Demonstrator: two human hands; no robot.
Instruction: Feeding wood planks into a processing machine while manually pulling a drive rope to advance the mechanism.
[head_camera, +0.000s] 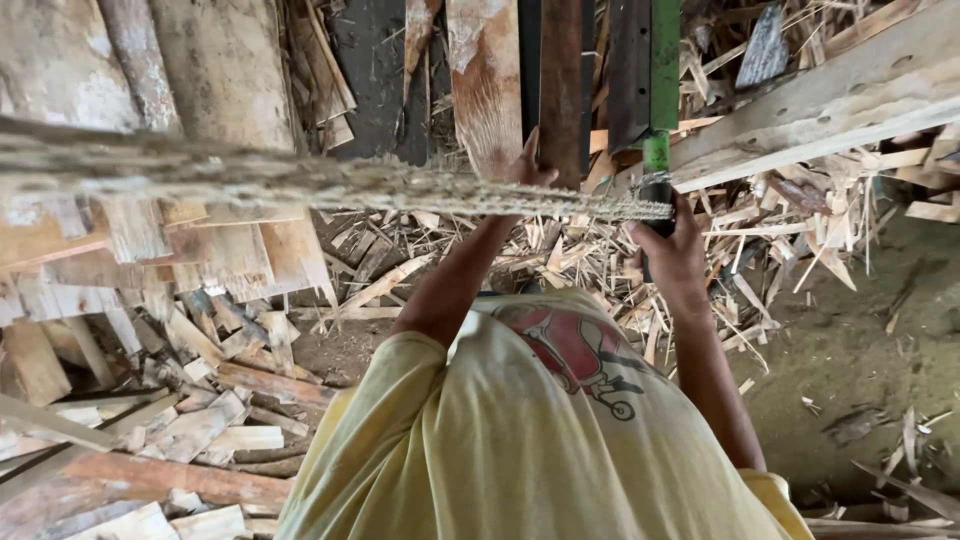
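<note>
While the left hand (525, 165) is pressing spread fingers against the upright brown plank (560, 90), the right hand (672, 250) is closing around the black grip of the green tool (660, 110), just beside that plank. A slipping plank could be drawing the fingers toward the tool; loose offcuts (200, 420) underfoot are risking a stumble. Count: one rope (300, 185), one tool, two hands.

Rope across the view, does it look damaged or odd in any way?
Yes. The rope is badly frayed, with loose fibres sticking out along its length. It runs to the green bar that the right hand grips. Splintered wood scraps litter the ground below.
</note>
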